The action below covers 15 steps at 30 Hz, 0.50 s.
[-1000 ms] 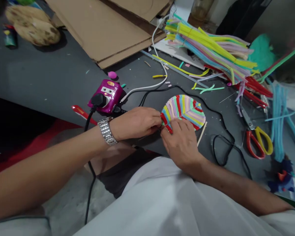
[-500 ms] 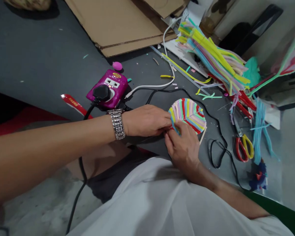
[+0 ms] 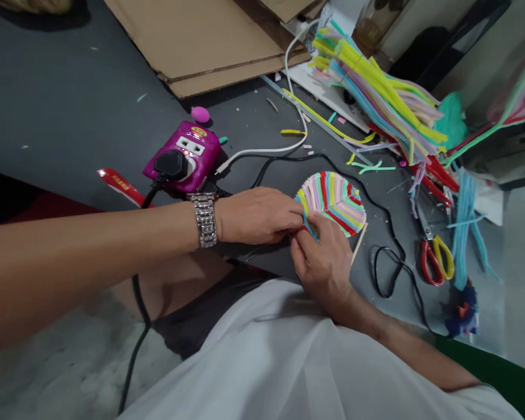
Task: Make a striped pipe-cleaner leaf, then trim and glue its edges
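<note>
A round disc covered in striped pipe cleaners of pink, yellow, red, blue and green lies on the dark table. My left hand, with a metal watch on its wrist, is closed, its fingertips pinching at the disc's left edge. From below, my right hand presses its bent fingers on the lower left edge, close against the left fingertips. The exact bit between the fingers is hidden. A thin pale stick sticks out from the disc's lower right side.
A purple power socket with a black plug stands left. Black cable runs behind the disc. Scissors and blue pipe cleaners lie right. Bundled pipe cleaners and cardboard are at the back. A red strip lies left.
The view has shifted slightly, so things on the left appear a little further left and higher. Both hands stay at the disc's left edge with almost the same grip.
</note>
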Each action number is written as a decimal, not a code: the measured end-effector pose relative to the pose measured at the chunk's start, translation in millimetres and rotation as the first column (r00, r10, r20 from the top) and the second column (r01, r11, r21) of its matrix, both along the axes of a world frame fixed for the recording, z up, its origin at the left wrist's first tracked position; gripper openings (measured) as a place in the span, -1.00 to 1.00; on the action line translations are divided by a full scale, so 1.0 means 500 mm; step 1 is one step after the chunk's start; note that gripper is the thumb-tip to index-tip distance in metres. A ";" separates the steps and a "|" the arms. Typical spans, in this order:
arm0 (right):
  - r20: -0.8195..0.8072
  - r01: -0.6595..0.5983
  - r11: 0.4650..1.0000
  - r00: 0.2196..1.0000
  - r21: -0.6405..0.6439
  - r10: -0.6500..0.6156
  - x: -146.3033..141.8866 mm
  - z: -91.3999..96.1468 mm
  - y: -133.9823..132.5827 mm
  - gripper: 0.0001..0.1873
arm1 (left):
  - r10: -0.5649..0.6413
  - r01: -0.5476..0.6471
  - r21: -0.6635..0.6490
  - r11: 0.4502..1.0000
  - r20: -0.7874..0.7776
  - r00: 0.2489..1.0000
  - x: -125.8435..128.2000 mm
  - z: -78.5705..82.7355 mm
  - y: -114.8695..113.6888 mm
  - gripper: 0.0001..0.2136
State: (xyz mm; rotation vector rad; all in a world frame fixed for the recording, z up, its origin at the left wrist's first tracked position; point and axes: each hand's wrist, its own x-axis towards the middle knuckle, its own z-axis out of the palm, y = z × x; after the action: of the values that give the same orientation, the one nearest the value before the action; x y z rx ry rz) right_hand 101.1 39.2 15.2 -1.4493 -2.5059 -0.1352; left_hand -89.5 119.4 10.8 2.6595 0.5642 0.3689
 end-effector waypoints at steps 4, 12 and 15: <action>-0.012 -0.006 1.000 1.000 0.001 0.006 -0.001 0.000 -0.001 -0.78 | -0.018 0.018 -0.003 1.000 0.025 1.000 0.000 0.000 0.002 -0.92; -0.024 0.020 1.000 1.000 0.002 -0.020 -0.004 -0.004 -0.003 -0.78 | -0.038 0.038 -0.007 0.999 -0.040 0.998 0.000 0.004 0.004 -0.91; -0.011 0.034 0.999 0.999 -0.018 -0.035 -0.005 -0.007 -0.003 -0.78 | -0.034 0.031 -0.044 0.999 -0.061 0.998 0.002 0.006 0.004 -0.89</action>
State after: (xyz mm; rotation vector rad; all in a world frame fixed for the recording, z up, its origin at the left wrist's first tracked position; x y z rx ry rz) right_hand 98.8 37.5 11.9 -1.4967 -2.4802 -0.1110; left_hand -88.7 121.6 13.8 2.6427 0.5404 0.2636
